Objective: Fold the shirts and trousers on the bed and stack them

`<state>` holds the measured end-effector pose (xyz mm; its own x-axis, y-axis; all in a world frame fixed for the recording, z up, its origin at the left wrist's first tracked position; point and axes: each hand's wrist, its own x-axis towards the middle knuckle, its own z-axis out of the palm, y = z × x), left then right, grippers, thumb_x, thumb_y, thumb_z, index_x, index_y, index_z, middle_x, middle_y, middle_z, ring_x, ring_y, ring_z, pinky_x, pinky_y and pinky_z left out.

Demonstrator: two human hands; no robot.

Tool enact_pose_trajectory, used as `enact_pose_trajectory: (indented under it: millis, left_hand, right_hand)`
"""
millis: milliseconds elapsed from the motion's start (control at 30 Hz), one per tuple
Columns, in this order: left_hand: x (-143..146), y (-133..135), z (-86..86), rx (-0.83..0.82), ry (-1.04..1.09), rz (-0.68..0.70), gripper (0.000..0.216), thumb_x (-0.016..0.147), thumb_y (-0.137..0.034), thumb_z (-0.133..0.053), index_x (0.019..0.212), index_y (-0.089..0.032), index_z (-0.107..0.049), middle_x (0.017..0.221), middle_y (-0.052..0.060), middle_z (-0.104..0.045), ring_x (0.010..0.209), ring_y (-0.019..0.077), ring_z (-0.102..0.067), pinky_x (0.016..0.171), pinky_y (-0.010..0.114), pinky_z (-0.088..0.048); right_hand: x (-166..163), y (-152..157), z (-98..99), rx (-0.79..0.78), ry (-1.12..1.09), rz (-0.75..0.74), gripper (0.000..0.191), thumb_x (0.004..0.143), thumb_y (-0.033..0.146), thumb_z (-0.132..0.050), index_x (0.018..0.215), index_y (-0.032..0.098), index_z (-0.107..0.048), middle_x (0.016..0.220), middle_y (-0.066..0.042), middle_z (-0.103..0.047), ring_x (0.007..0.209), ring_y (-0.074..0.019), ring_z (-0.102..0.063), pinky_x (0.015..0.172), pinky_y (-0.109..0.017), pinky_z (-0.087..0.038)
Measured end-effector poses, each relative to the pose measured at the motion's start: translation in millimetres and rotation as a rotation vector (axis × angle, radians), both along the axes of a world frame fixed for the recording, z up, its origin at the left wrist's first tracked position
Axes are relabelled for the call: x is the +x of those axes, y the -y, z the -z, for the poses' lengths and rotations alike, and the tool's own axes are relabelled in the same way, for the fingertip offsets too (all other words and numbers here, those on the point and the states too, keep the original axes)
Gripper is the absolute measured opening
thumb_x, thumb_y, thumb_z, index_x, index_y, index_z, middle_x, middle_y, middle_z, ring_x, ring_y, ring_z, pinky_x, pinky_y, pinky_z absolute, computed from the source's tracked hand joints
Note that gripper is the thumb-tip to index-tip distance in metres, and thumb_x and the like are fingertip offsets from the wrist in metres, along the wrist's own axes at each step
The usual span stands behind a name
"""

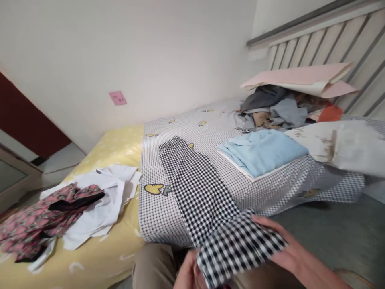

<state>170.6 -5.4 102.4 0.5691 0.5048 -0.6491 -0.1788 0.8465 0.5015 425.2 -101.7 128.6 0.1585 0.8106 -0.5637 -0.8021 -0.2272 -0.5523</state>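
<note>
A black-and-white checked garment (201, 180) lies lengthwise on the bed, narrow like folded trousers, its near end lifted over the edge and turned back. My left hand (189, 271) is closed on the near left corner of that end, its fingertips partly behind the cloth. On the right side my right hand (284, 249) grips the same cloth, thumb on top and the other fingers underneath. Between both hands the raised part (237, 243) is spread fairly flat above my lap. To the right of the garment sits a folded light-blue cloth (264, 150) on a white layer.
White clothing (112, 192) and a pink floral garment (57, 212) with black trim lie on the yellow sheet (120, 146) at left. Crumpled clothes (279, 106) are heaped at the back right inside an open pink-and-white bag (300, 76). A wall (180, 52) runs behind the bed.
</note>
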Motion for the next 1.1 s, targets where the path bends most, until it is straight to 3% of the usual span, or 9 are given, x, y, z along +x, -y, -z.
enact_pose_trajectory:
  millis: [100,200,300,467,600,767,867,967,1100]
  left_hand:
    - [26,-44,-50.0,0.071,0.086,-0.343,0.011,0.092,-0.018,-0.059,0.09,-0.02,-0.069,0.088,0.0,-0.075,0.079,0.0141,-0.071,0.077,0.029,-0.057]
    - [34,-78,-75.5,0.133,0.022,-0.577,0.017,0.096,-0.017,-0.053,0.094,-0.02,-0.069,0.091,0.0,-0.074,0.08,0.0122,-0.071,0.073,0.026,-0.056]
    - [22,-86,-60.6,0.125,-0.07,-0.618,0.017,0.096,-0.018,-0.052,0.097,-0.018,-0.069,0.098,0.004,-0.074,0.088,0.0142,-0.073,0.075,0.026,-0.056]
    - [1,-77,-12.2,0.246,-0.186,-0.674,0.014,0.09,-0.01,-0.055,0.091,-0.016,-0.068,0.094,0.007,-0.075,0.082,0.0134,-0.073,0.079,0.025,-0.057]
    - [0,-85,5.0,0.501,-0.267,-0.607,0.01,0.082,-0.024,-0.068,0.088,-0.016,-0.069,0.086,0.006,-0.075,0.079,0.0157,-0.071,0.081,0.028,-0.056]
    - [2,-93,13.0,0.863,-0.463,-0.496,0.039,0.068,-0.055,-0.074,0.081,-0.019,-0.069,0.081,0.006,-0.072,0.079,0.0223,-0.068,0.081,0.037,-0.054]
    - [2,-94,17.2,0.886,-0.536,-0.483,0.045,0.066,-0.062,-0.071,0.083,-0.02,-0.067,0.084,0.007,-0.072,0.082,0.0261,-0.068,0.082,0.041,-0.053]
    - [1,-98,22.7,0.855,-0.588,-0.529,0.049,0.068,-0.06,-0.07,0.097,-0.02,-0.065,0.096,0.009,-0.071,0.093,0.0277,-0.068,0.087,0.043,-0.053]
    - [2,-111,25.2,0.936,-0.587,-0.612,0.048,0.075,-0.048,-0.069,0.113,-0.022,-0.057,0.123,0.012,-0.061,0.108,0.0257,-0.064,0.088,0.039,-0.054]
  right_hand:
    - [4,-70,-23.0,0.17,-0.073,0.092,0.01,0.089,0.025,-0.067,0.098,0.02,-0.067,0.091,-0.006,-0.077,0.092,-0.0221,-0.074,0.088,-0.036,-0.061]
    - [12,-124,-25.6,0.29,-0.014,0.102,0.029,0.098,0.042,-0.056,0.119,0.023,-0.062,0.118,-0.01,-0.072,0.101,-0.0244,-0.073,0.086,-0.042,-0.061]
    - [14,-145,-7.4,0.196,0.168,0.149,0.035,0.093,0.042,-0.063,0.124,0.026,-0.058,0.134,-0.011,-0.064,0.105,-0.0245,-0.071,0.084,-0.041,-0.061]
    - [5,-154,24.1,0.106,0.888,0.141,0.029,0.089,0.035,-0.059,0.115,0.023,-0.065,0.111,-0.008,-0.066,0.088,-0.0215,-0.069,0.067,-0.032,-0.057]
    - [11,-187,23.4,-0.131,1.425,0.048,0.041,0.089,0.033,-0.052,0.127,0.021,-0.063,0.118,-0.011,-0.062,0.103,-0.0246,-0.064,0.085,-0.037,-0.054]
    - [28,-240,10.5,-0.263,1.491,-0.061,0.052,0.08,0.041,-0.069,0.125,0.017,-0.066,0.136,-0.021,-0.053,0.11,-0.0364,-0.062,0.091,-0.05,-0.05]
    - [27,-257,8.1,-0.228,1.503,-0.136,0.047,0.071,0.038,-0.078,0.113,0.019,-0.072,0.134,-0.018,-0.059,0.12,-0.0391,-0.058,0.098,-0.051,-0.046]
    - [21,-253,10.8,-0.135,1.49,-0.181,0.046,0.073,0.037,-0.077,0.117,0.025,-0.07,0.131,-0.011,-0.066,0.126,-0.0349,-0.057,0.104,-0.048,-0.045]
    - [20,-228,6.5,0.034,1.398,-0.19,0.055,0.078,0.039,-0.072,0.132,0.027,-0.064,0.131,-0.008,-0.068,0.121,-0.0282,-0.063,0.098,-0.041,-0.051]
